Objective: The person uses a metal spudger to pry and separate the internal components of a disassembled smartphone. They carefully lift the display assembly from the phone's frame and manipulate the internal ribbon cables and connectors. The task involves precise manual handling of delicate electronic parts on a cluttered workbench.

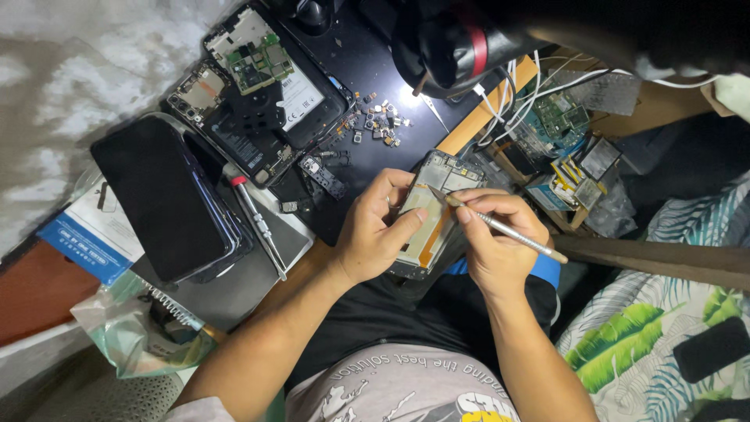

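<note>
Over the dark table (367,62) and the person's lap, the opened phone frame with its silvery back and orange flex strip (432,211) looks light, thin and fragile, best held by its edges. The left hand (373,230) grips its side; the right hand (492,234) pinches slim metal tweezers (508,230) against it.

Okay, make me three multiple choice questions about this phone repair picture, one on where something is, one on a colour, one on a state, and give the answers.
1. Where does the screwdriver lie?
A. left of the hands
B. on the leafy fabric
C. in the left hand

2. What colour is the screwdriver's collar?
A. green
B. red
C. yellow

3. How is the opened phone frame held?
A. lying untouched
B. gripped by the left hand while the right hand points a slim metal tool at it
C. sealed in a bag

Answers: 1 A, it rests beside the dark phone; 2 B, red band near its tip; 3 B, both hands meet at the frame.
</note>
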